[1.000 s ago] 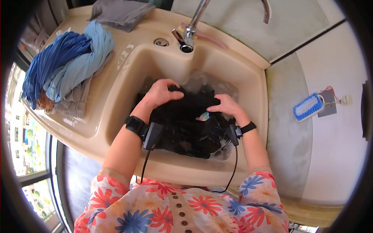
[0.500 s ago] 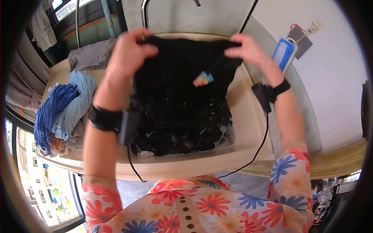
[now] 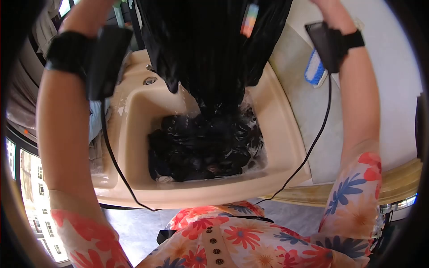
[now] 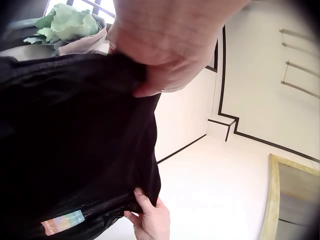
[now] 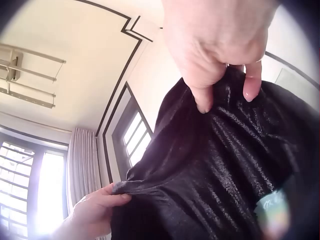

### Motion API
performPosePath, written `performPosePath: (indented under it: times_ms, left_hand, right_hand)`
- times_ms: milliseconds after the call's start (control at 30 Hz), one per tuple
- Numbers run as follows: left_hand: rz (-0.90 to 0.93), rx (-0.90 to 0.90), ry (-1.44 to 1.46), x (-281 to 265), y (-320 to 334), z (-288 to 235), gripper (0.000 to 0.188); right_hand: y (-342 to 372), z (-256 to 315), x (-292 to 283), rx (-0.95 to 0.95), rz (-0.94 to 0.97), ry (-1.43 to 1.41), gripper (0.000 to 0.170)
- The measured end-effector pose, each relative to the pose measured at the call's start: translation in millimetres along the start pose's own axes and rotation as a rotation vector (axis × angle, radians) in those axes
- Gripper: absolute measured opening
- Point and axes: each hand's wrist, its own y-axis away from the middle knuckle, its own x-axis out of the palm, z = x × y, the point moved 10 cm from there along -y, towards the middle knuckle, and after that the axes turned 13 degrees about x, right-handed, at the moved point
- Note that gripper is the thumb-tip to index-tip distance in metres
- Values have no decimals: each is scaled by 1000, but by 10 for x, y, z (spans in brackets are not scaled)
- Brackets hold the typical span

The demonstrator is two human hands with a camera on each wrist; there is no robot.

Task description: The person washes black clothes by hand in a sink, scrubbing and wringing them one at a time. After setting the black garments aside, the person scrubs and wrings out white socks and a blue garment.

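Note:
A wet black garment with a small multicoloured label hangs stretched above the basin, its lower end reaching the dark wet cloth in the water. In the left wrist view the left hand pinches one upper corner of the garment, and the right hand grips the other. The right wrist view shows the right hand with thumb and fingers on the black fabric, while the left hand holds the far edge. The head view cuts off both hands' fingers.
The beige basin has a drain fitting at its back left. A blue and white brush hangs on the right wall. Light blue cloth lies left of the basin, partly behind the left arm. Black cables run from both wrists.
Both hands have risen from the basin up past the top of the head view, drawing the black garment up and out of the water between them.

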Motion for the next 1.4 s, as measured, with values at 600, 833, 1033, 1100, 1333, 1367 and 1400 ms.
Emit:
performPosePath:
  times_ms: [600,833,1033,1100,1333,1367,1400]
  left_hand:
    - [1360,-998,-221,2512,5198,2048,45]
    - [1439,-878,-89,2703,5382,2417,43]
    - [-157,-1621,817,2126,4821,2510,28]
    - [-266,-1617,910,2348,4908,2522,27]
    - [127,-1574,272,2126,4701,2351,32]
    - [118,-1572,268,2058,4684,2416,32]
    - [141,-1379,216,1933,4515,2521,34]
  right_hand:
    - [3494,-3742,3262,381,1311,759,52]
    - [3237,-3901,3596,133,1275,778,41]
    - [2669,-4511,3272,845,825,-251,35]
    - [2672,-4017,3312,503,841,290,33]
    - [2805,-3764,3300,591,909,394,31]
    - [2710,-3787,3128,597,900,552,32]
    - [2597,-3783,3061,557,839,475,37]
